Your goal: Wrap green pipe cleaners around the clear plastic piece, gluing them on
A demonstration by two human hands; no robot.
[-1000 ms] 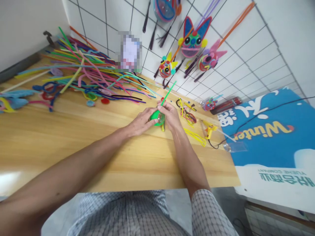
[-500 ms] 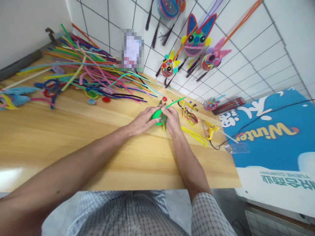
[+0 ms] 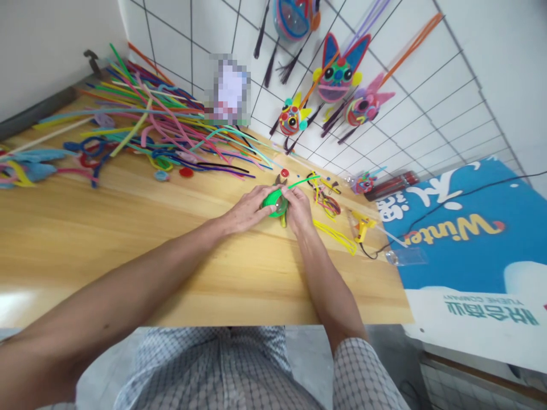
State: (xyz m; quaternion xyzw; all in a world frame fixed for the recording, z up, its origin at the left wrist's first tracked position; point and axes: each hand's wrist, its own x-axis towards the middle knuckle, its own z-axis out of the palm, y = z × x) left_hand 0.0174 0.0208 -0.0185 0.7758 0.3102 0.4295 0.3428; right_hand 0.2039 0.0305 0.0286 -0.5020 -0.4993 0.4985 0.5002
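Observation:
Between my hands is a small clear plastic ball (image 3: 280, 204) edged with fuzzy green pipe cleaner. My left hand (image 3: 244, 212) closes on its left side, the thumb along the near edge. Pressed to the right side, my right hand (image 3: 299, 209) pinches the green pipe cleaner (image 3: 306, 180), whose free end sticks out to the upper right. Some fingertips of both hands are hidden. Partly covered by the ball lies a tool with yellow handles (image 3: 284, 221) and dark jaws, seemingly pliers. A red round piece (image 3: 284, 172) sits just beyond.
Many coloured pipe cleaners (image 3: 171, 125) are heaped at the back left. To the right lie yellow pipe cleaners (image 3: 335, 236), a yellow glue gun (image 3: 363, 228) with its cord, and a clear plastic cup (image 3: 408, 256). Decorated animal heads (image 3: 341, 74) hang on the wall grid.
The free end of the green pipe cleaner has dipped slightly and looks shorter. Both hands keep almost the same place on the ball. The view has shifted a little.

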